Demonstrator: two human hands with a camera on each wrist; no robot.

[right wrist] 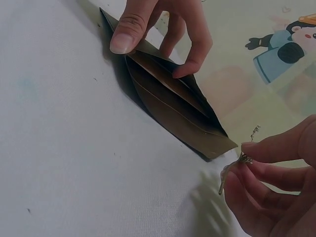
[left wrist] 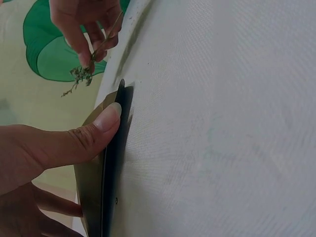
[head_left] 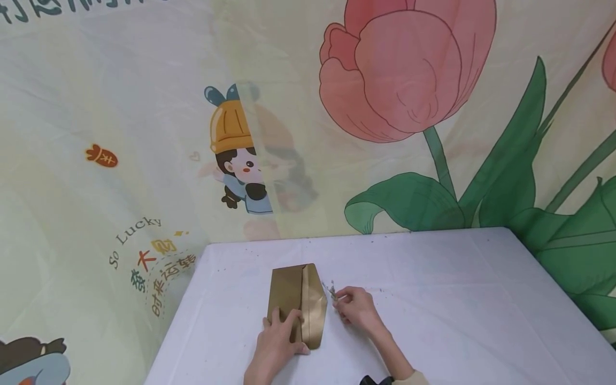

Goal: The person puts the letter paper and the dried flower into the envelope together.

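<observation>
A gold-brown envelope (head_left: 285,286) lies on the white table, its flap (head_left: 315,310) folded out to the right. My left hand (head_left: 276,341) grips its near end, thumb along the edge and fingers over the body. In the right wrist view the mouth of the envelope (right wrist: 173,111) gapes, with a left fingertip at its rim. Just right of the flap, my right hand (head_left: 356,309) pinches a small dried flower sprig (head_left: 332,291) between thumb and fingers. The left wrist view shows the sprig's bushy head (left wrist: 81,75) hanging beyond the envelope's far end.
A white cloth covers the table (head_left: 433,299), with small dark crumbs scattered on it. Behind hangs a printed curtain with a large pink tulip (head_left: 409,69) and a cartoon figure (head_left: 240,160). A black object (head_left: 376,380) shows by the right wrist.
</observation>
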